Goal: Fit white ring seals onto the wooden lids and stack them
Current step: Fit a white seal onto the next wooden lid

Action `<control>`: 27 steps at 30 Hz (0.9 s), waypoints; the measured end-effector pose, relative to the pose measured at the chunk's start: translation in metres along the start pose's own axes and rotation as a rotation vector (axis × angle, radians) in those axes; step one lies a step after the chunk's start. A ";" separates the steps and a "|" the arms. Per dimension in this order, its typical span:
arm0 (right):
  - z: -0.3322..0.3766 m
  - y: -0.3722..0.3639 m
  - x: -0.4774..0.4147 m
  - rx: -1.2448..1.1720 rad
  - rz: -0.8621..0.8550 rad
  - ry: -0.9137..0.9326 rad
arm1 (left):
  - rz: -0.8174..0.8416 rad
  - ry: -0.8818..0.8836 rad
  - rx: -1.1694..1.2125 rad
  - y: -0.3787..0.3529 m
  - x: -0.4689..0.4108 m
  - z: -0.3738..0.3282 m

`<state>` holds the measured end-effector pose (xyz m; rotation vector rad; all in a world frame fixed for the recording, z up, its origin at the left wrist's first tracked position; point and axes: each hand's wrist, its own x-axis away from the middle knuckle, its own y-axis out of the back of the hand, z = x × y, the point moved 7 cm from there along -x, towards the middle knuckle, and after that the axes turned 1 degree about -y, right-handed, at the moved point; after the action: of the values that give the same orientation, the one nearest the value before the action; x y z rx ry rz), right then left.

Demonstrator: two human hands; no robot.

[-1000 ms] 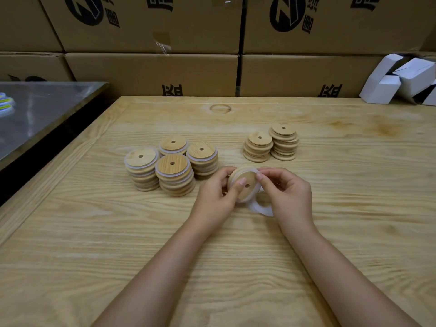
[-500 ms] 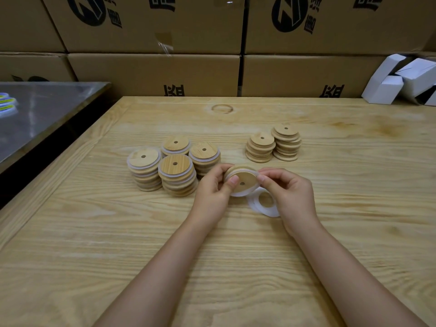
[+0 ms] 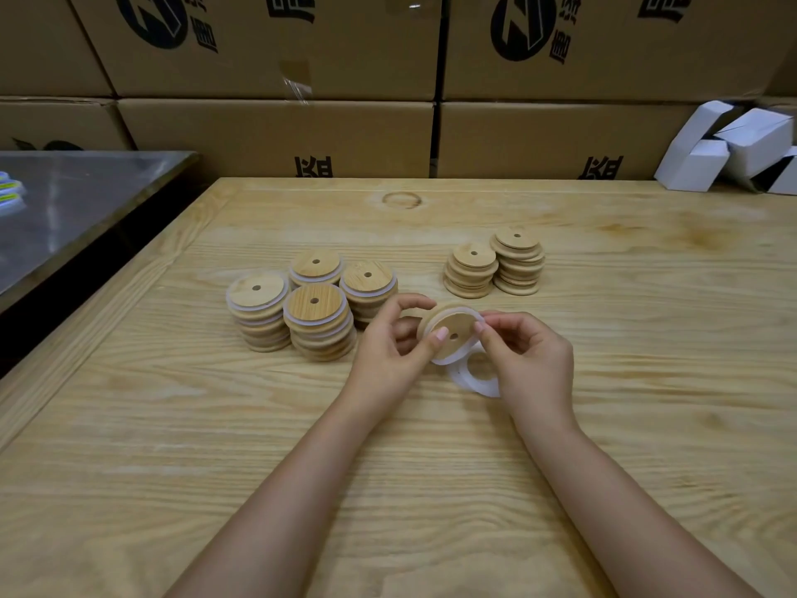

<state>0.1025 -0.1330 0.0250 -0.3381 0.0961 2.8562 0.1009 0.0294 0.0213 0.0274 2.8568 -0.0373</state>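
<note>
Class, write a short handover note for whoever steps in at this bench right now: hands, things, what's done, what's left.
Left hand grips a lid by its edge. Right hand pinches the seal at its rim; whether it is fully seated is unclear.
Spare seals lie on the table under the right hand.
Done: four sealed stacks, left.
Left: seat this seal, stack the lid, then do the two bare stacks, right.
</note>
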 end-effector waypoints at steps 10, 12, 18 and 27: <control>-0.003 -0.006 -0.010 -0.139 0.145 -0.074 | -0.103 -0.066 -0.167 0.006 -0.002 -0.008; -0.002 -0.007 -0.012 -0.143 0.191 -0.089 | -0.110 -0.043 -0.117 0.007 -0.002 -0.007; 0.002 -0.008 -0.011 -0.101 0.273 -0.059 | -0.084 0.045 -0.005 0.006 -0.003 0.001; -0.001 -0.005 -0.004 -0.019 0.122 -0.001 | -0.062 0.099 0.102 0.003 -0.001 0.006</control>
<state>0.1075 -0.1289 0.0242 -0.3460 0.0929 2.9794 0.1041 0.0321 0.0155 -0.0396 2.9512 -0.1995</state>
